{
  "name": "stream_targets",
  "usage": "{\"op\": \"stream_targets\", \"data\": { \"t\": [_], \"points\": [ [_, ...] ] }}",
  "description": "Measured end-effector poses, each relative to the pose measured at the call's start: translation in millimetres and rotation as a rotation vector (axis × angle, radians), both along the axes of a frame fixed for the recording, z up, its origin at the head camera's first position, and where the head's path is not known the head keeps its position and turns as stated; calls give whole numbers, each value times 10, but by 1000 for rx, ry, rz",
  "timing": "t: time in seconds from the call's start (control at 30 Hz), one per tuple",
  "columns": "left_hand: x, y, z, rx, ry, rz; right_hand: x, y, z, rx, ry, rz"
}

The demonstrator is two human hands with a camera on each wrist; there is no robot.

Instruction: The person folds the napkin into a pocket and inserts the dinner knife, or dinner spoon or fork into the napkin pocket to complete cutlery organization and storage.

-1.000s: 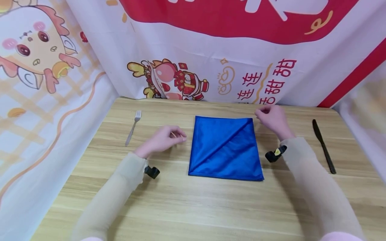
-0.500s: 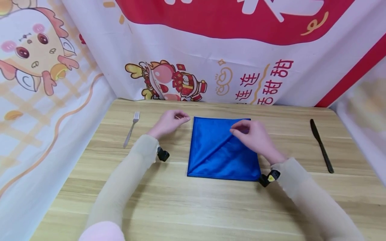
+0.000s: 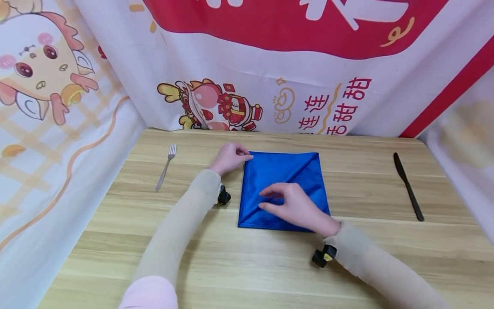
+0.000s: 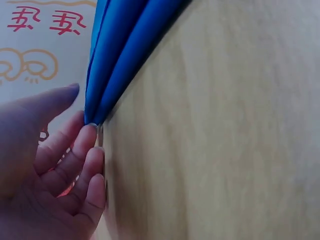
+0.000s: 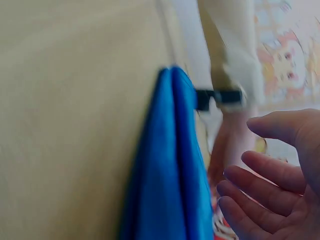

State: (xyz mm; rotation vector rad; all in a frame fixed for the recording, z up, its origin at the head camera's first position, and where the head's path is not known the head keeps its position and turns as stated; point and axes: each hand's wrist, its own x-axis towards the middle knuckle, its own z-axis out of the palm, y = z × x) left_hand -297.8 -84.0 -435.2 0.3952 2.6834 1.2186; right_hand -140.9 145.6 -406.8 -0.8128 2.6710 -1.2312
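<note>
A blue cloth napkin (image 3: 266, 169), folded into a square with a diagonal fold across its top, lies on the wooden table. My left hand (image 3: 227, 158) is at its far left corner. In the left wrist view, the fingertips of that hand (image 4: 65, 160) sit right at the napkin's corner (image 4: 117, 60), with the thumb held apart above. Over the napkin's near half hovers my right hand (image 3: 295, 206), thumb and fingers spread with nothing between them. The right wrist view has this hand (image 5: 272, 187) beside the napkin's folded layers (image 5: 162, 170), apart from them.
A silver fork (image 3: 165, 168) lies on the table (image 3: 247, 270) to the left, and a dark knife (image 3: 408, 186) to the right. Printed cloth (image 3: 239, 56) hangs behind the table's far edge and along both sides.
My left hand has moved away from me and rightward to the napkin's far left corner. My right hand has come from the far right corner leftward and nearer, over the napkin.
</note>
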Motion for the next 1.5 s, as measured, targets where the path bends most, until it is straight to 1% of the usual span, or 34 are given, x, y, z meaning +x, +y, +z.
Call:
{"op": "stream_targets", "data": {
  "t": [0.13,0.27,0.37,0.57,0.7,0.8,0.9,1.0,1.07,1.17,1.3,1.5],
  "points": [
    [8,44,-20,-32,-17,25,61,-124,-66,27,-8,63],
    [10,86,-23,-43,-15,20,94,-204,-109,47,-14,92],
    [4,106,-6,-27,-19,22,109,-246,-120,57,-23,103],
    [-36,124,103,48,-13,55,110,-311,-92,58,-27,105],
    [-49,109,145,39,-22,69,106,-358,-80,55,-32,112],
    [-57,90,118,32,-12,68,113,-397,-99,56,-36,125],
    [-75,74,53,23,-4,73,126,-439,-124,64,-38,139],
    [-95,66,-15,4,-18,90,131,-481,-154,86,-34,145],
    [-101,64,-38,-17,-32,112,129,-506,-167,100,-32,148],
    [-106,68,-46,-73,-31,140,120,-542,-179,116,-24,149],
    [-100,78,-32,-131,-14,154,109,-590,-191,129,-9,153],
    [-79,94,-41,-129,7,132,100,-656,-218,169,-4,150]
  ]
}}
